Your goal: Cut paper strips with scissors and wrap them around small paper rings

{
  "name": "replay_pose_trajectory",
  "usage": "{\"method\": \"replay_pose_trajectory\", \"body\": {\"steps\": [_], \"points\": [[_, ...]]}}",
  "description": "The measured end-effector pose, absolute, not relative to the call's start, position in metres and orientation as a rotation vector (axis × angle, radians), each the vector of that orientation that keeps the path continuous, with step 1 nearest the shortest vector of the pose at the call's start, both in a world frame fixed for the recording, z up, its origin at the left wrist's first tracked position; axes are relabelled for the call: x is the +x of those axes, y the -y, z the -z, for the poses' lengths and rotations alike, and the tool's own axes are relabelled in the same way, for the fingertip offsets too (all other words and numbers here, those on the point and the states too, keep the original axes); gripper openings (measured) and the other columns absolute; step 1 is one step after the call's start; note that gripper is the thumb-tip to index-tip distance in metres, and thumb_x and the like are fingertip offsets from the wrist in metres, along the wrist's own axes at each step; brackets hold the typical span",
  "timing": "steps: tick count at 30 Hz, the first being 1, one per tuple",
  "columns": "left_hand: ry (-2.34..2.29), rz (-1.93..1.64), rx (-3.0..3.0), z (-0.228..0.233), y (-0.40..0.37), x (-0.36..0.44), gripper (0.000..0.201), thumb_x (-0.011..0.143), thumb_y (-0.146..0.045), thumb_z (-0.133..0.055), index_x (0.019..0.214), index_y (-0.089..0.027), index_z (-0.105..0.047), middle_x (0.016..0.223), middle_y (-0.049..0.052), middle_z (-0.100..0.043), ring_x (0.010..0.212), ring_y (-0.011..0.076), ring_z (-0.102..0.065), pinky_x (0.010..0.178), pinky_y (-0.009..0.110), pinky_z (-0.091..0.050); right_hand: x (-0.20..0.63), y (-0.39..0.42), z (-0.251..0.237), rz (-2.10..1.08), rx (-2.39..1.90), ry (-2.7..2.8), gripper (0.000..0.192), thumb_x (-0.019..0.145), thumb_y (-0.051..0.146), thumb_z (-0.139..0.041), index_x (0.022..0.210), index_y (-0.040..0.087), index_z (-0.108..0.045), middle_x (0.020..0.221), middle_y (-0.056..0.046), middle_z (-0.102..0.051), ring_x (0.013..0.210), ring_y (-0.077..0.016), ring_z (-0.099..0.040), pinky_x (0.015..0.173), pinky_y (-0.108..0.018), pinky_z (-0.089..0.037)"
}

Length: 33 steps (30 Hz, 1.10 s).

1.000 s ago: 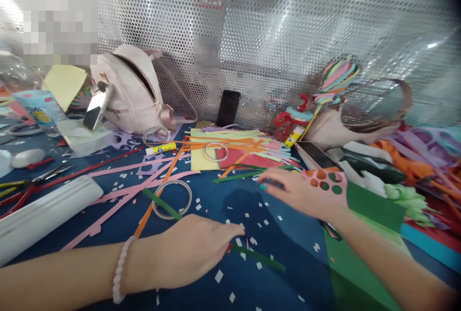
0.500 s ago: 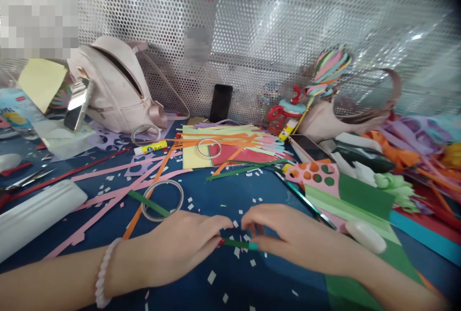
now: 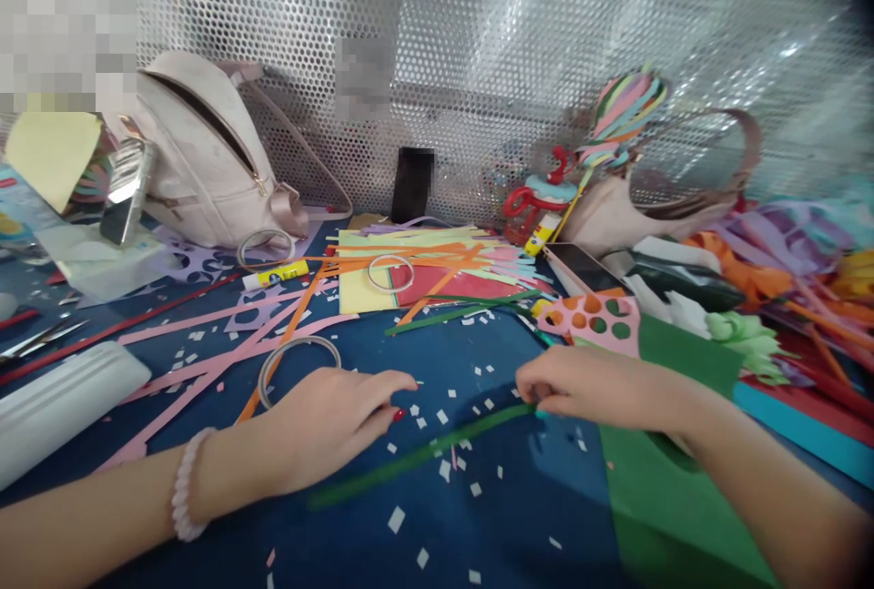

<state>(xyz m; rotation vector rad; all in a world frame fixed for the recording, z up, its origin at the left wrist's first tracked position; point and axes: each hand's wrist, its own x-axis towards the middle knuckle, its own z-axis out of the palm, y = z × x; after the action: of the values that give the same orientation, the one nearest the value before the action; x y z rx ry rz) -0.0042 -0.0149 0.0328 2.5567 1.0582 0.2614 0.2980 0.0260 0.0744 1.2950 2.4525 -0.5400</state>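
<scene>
Head view shows a blue cloth-covered table (image 3: 492,525) littered with small white paper scraps. The right hand (image 3: 594,386) pinches one end of a long, thin dark green paper strip (image 3: 423,454) between thumb and fingertips, the other fingers curled in. The strip is flat, narrow and slightly blurred; its long axis runs from the pinched end down toward 8 o'clock, the free end lying near the left forearm. The left hand (image 3: 328,421) rests palm down on the table, fingers loosely stretched and a little spread, holding nothing; the strip passes just beside its fingertips at 4 o'clock from the hand. A pale beaded bracelet (image 3: 183,498) circles the left wrist.

Just at 11 o'clock of the left hand lies a thin clear tape ring (image 3: 297,361), round and glossy, across an orange paper strip (image 3: 279,348) and long pink paper strips (image 3: 205,343). A sheet of dark green paper (image 3: 655,516) lies under the right forearm, with a pink paper piece punched with round holes (image 3: 591,316) at 12 o'clock of the right hand. Farther back sit a loose stack of coloured paper strips and sheets (image 3: 423,270), a yellow glue stick (image 3: 277,275), a soft pale pink backpack (image 3: 205,161) and a shiny perforated metal wall (image 3: 478,52). A ribbed white plastic case (image 3: 61,407) lies at 9 o'clock.
</scene>
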Motion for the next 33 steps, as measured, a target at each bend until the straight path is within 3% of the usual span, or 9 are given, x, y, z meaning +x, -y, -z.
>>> {"method": "replay_pose_trajectory", "body": {"steps": [5,12,17,19,22,24,26,28,33], "points": [[-0.985,-0.201,2.559,-0.035,0.014,-0.004,0.024,0.092,-0.026,-0.038,0.113,-0.025,-0.05,0.089,-0.002,-0.068,0.079,0.0166,-0.064,0.067,0.026,-0.044,0.317,-0.039,-0.077,0.462,1.396,-2.275,0.017,0.071,0.013,-0.043,0.069,0.021,-0.058,0.071,-0.001,-0.06,0.062,-0.0151,-0.056,0.051,-0.023,-0.034],[-0.432,-0.235,2.773,-0.035,0.016,-0.002,0.027,0.092,-0.02,-0.039,0.115,-0.022,-0.054,0.12,0.004,-0.059,0.111,0.0174,-0.051,0.095,0.029,-0.036,0.319,-0.043,-0.077,0.139,1.509,-2.211,0.022,0.077,0.012,-0.042,0.072,0.02,-0.062,0.074,-0.004,-0.065,0.063,-0.0191,-0.058,0.051,-0.027,-0.028],[-0.391,-0.201,2.824,-0.025,0.018,0.001,0.03,0.094,-0.018,-0.035,0.118,-0.024,-0.052,0.125,0.001,-0.058,0.118,0.0149,-0.047,0.098,0.029,-0.031,0.301,-0.039,-0.071,0.03,1.498,-2.474,0.01,0.076,0.016,-0.054,0.081,0.017,-0.063,0.089,-0.009,-0.062,0.086,-0.0253,-0.057,0.069,-0.034,-0.038],[-0.374,-0.192,2.86,-0.024,0.02,0.003,0.03,0.094,-0.018,-0.035,0.119,-0.023,-0.051,0.125,0.001,-0.057,0.118,0.0144,-0.047,0.097,0.029,-0.031,0.278,-0.028,-0.066,0.272,1.468,-2.793,0.011,0.081,0.018,-0.051,0.085,0.018,-0.061,0.091,-0.007,-0.061,0.089,-0.0217,-0.055,0.078,-0.034,-0.039],[-0.569,-0.164,2.963,-0.03,0.02,0.002,0.026,0.09,-0.015,-0.038,0.108,-0.021,-0.056,0.112,0.005,-0.063,0.102,0.018,-0.056,0.082,0.031,-0.04,0.245,-0.006,-0.055,1.155,1.413,-2.919,0.011,0.083,0.018,-0.046,0.08,0.018,-0.056,0.077,-0.001,-0.058,0.066,-0.0114,-0.051,0.062,-0.023,-0.041],[-0.985,-0.064,2.988,-0.039,0.018,-0.004,0.021,0.087,-0.014,-0.039,0.091,-0.018,-0.06,0.091,0.007,-0.066,0.081,0.0213,-0.061,0.065,0.032,-0.041,0.233,0.004,-0.046,1.538,1.32,-2.823,0.009,0.083,0.021,-0.048,0.079,0.018,-0.056,0.073,0.0,-0.056,0.061,-0.0095,-0.047,0.058,-0.021,-0.04],[-1.5,0.107,2.874,-0.048,0.014,-0.014,0.021,0.087,-0.025,-0.041,0.08,-0.016,-0.059,0.075,0.008,-0.064,0.069,0.0246,-0.06,0.053,0.031,-0.035,0.231,0.008,-0.039,1.766,1.236,-2.7,0.01,0.083,0.024,-0.05,0.079,0.017,-0.056,0.073,0.0,-0.055,0.062,-0.0087,-0.046,0.059,-0.021,-0.039],[-1.726,0.239,2.72,-0.056,0.011,-0.026,0.023,0.084,-0.035,-0.047,0.075,-0.017,-0.057,0.069,0.008,-0.062,0.061,0.0243,-0.059,0.048,0.028,-0.028,0.235,0.005,-0.034,1.935,1.197,-2.56,0.014,0.083,0.027,-0.052,0.077,0.016,-0.056,0.071,0.001,-0.053,0.061,-0.0083,-0.046,0.057,-0.02,-0.038],[-1.409,0.327,2.617,-0.06,0.007,-0.043,0.02,0.077,-0.033,-0.052,0.062,-0.02,-0.048,0.062,0.001,-0.058,0.052,0.0176,-0.053,0.047,0.027,-0.021,0.243,-0.004,-0.024,2.199,1.124,-2.416,0.023,0.079,0.035,-0.057,0.069,0.015,-0.056,0.065,0.001,-0.051,0.059,-0.0085,-0.044,0.055,-0.021,-0.037]]}}
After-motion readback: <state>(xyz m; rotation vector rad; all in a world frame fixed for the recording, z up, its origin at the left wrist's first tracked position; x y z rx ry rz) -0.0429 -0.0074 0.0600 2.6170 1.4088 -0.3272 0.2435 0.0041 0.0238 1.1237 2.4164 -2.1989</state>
